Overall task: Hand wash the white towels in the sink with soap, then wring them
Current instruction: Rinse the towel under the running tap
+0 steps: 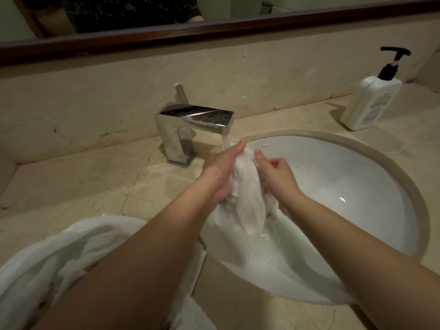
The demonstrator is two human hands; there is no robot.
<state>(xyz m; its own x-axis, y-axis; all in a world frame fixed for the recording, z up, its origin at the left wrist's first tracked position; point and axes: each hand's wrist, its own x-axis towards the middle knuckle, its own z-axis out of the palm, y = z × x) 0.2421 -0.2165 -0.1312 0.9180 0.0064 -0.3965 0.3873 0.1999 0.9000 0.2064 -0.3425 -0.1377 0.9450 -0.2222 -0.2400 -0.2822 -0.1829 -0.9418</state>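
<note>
Two bare hands meet over a round white sink [357, 177], pressing a bunched wet white towel [245, 196] between them under water running from a square chrome tap [190, 120]. Its lower folds trail into the basin, partly hidden by the right forearm. The left hand [221, 170] lies flat with straight fingers; the right hand [278, 175] curls around the cloth. A second white towel [59, 256], cut off at the frame edge, lies on the beige marble worktop [83, 182].
</note>
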